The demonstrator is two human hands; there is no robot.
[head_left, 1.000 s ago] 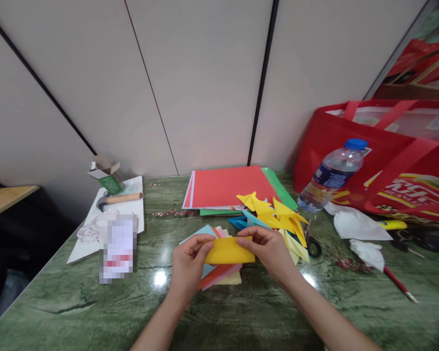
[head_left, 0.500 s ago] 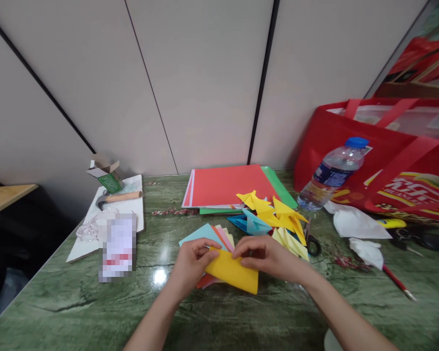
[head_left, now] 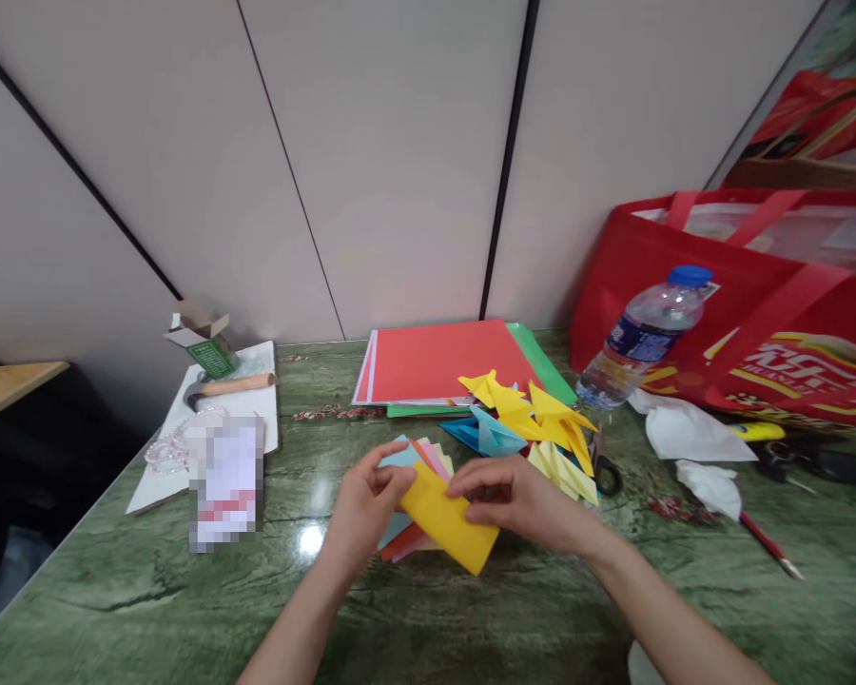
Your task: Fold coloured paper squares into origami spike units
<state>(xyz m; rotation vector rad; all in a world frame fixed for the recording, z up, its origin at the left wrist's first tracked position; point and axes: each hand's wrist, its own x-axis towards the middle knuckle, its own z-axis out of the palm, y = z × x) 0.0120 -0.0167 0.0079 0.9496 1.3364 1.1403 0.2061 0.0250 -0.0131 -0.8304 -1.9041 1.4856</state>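
A folded yellow sheet of paper [head_left: 451, 521] is held slanting between my two hands. My left hand [head_left: 369, 499] pinches its upper left corner between thumb and fingers. Along the upper right edge, my right hand [head_left: 517, 499] grips the same paper, fingers curled. Beneath it lies a fanned stack of coloured paper [head_left: 398, 528] in light blue, orange, pink and pale yellow, partly hidden by the hands. Just behind sit folded paper shapes: several yellow ones [head_left: 517, 409], a blue one [head_left: 489, 433] and a pale yellow one [head_left: 562, 471].
Large red sheets [head_left: 442, 362] lie at the back. Scissors [head_left: 605, 474], a water bottle [head_left: 642, 338], a red bag [head_left: 749, 314], tissue [head_left: 710, 490] and a red pencil [head_left: 770, 544] are to the right. At left, a hammer [head_left: 235, 384] and small box [head_left: 212, 354] rest on a white board [head_left: 161, 483].
The yellow paper has turned clockwise, its lower end now pointing more toward me. My left hand has risen slightly and covers more of the light blue sheet.
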